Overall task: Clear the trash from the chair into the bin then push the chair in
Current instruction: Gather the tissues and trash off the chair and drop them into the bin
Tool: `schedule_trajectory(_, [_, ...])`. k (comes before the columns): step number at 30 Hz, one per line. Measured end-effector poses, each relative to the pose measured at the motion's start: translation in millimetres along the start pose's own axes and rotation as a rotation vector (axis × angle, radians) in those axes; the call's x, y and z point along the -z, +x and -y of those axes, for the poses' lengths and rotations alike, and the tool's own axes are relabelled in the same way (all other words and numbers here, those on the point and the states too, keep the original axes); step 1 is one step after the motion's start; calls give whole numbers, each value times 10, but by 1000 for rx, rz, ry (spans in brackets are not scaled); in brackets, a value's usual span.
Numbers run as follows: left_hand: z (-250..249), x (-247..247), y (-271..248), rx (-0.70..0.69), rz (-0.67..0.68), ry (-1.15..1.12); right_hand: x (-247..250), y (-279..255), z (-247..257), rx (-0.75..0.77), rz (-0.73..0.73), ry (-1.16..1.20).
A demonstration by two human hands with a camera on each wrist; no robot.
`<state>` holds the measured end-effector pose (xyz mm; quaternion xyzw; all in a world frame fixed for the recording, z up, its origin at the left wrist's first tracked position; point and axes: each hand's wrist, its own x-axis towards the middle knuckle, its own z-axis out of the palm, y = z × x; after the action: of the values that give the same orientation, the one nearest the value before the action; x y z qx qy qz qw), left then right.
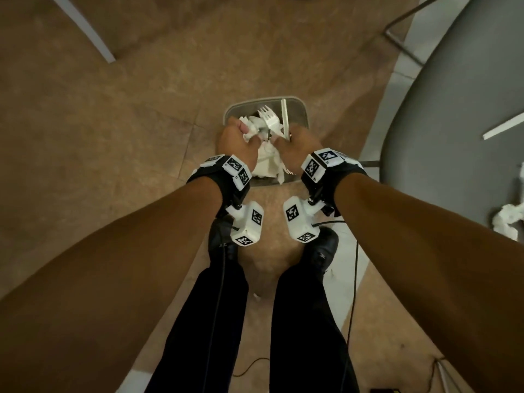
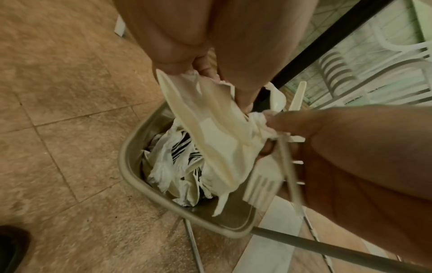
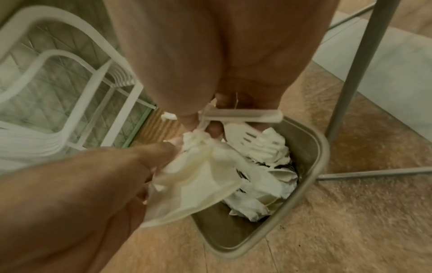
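A grey bin (image 1: 298, 103) stands on the tiled floor, holding crumpled white paper and striped wrappers (image 2: 177, 157). Both hands hover over its opening. My left hand (image 1: 243, 132) grips a crumpled white paper sheet (image 2: 210, 129) that hangs into the bin. My right hand (image 1: 287, 138) pinches a white plastic fork (image 3: 243, 136) and a white plastic knife (image 3: 243, 115) just above the trash. The grey chair seat (image 1: 453, 123) is at the right. On it lie a crumpled tissue (image 1: 507, 222) and a white strip (image 1: 504, 129).
My black shoes (image 1: 323, 248) stand just behind the bin, with cables trailing on the floor. Metal chair legs (image 3: 350, 73) rise right beside the bin. White plastic chairs (image 3: 58, 92) stand beyond it. A white leg (image 1: 85, 29) crosses the upper left.
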<state>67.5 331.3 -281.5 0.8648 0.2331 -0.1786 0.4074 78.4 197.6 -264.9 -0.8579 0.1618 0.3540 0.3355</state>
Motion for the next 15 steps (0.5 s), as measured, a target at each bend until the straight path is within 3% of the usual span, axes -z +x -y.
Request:
schedule_trajectory(4, [63, -54, 157, 64, 23, 14, -151, 208, -19, -7, -31, -63])
schedule_trajectory(10, [51, 152, 221, 76, 197, 108, -57, 140, 30, -50, 39, -111])
schedule_trajectory(15, [-495, 326, 85, -20, 177, 179, 402, -223, 128, 23, 17, 7])
